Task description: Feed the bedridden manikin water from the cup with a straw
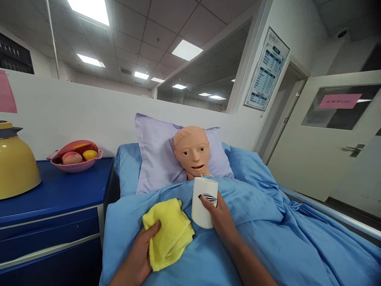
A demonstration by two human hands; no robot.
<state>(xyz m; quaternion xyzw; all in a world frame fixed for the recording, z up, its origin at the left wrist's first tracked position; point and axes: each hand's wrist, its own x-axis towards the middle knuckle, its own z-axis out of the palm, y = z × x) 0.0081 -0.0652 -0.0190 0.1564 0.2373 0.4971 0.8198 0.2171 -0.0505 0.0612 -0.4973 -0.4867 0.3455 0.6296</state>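
My right hand (pixel 218 216) is closed round a white cup (pixel 203 200) with a dark logo, held upright just below the chin of a training manikin (pixel 192 151). A thin straw rises from the cup to the manikin's mouth. My left hand (pixel 143 248) grips a folded yellow towel (pixel 168 232) that rests on the blue blanket (pixel 262 238) over the manikin's chest. The manikin's head lies on a lilac pillow (pixel 154 155).
A blue bedside cabinet (pixel 56 202) stands to the left, bearing a pink bowl (pixel 76 165) of fruit and a yellow kettle (pixel 14 165). A metal bed rail (pixel 336 214) runs along the right side. A white door (pixel 333 139) lies beyond it.
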